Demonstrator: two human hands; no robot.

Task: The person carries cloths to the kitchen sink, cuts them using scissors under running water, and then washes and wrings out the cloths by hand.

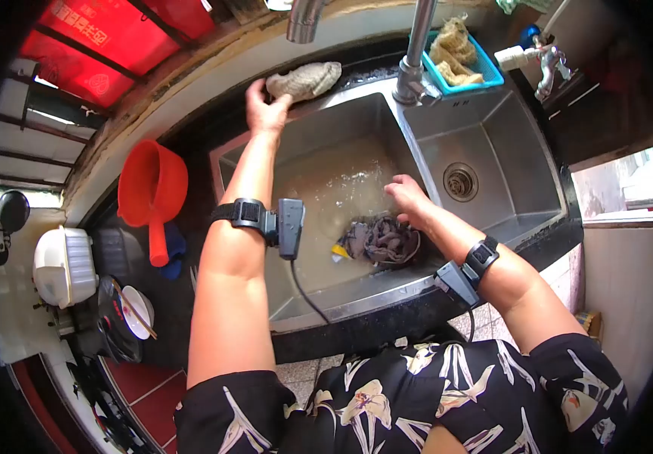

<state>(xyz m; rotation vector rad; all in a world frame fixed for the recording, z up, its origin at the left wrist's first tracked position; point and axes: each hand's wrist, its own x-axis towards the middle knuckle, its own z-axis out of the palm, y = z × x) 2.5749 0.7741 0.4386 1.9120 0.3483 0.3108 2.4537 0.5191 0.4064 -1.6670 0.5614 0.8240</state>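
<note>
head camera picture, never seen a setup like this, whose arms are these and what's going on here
There is no machine here: these are a person's two bare arms, with a band and a small box at each wrist. The only picture comes from a camera worn on that person's head, looking forward and down.

The left hand has its fingers at one end of a pale bundled cloth on the ledge behind the sink; how firmly it grips is hard to tell. The right hand is by a dark cloth bundle in the larger basin, which holds cloudy water, and no held thing shows in it.

A red dipper lies on the counter to the left.
</note>
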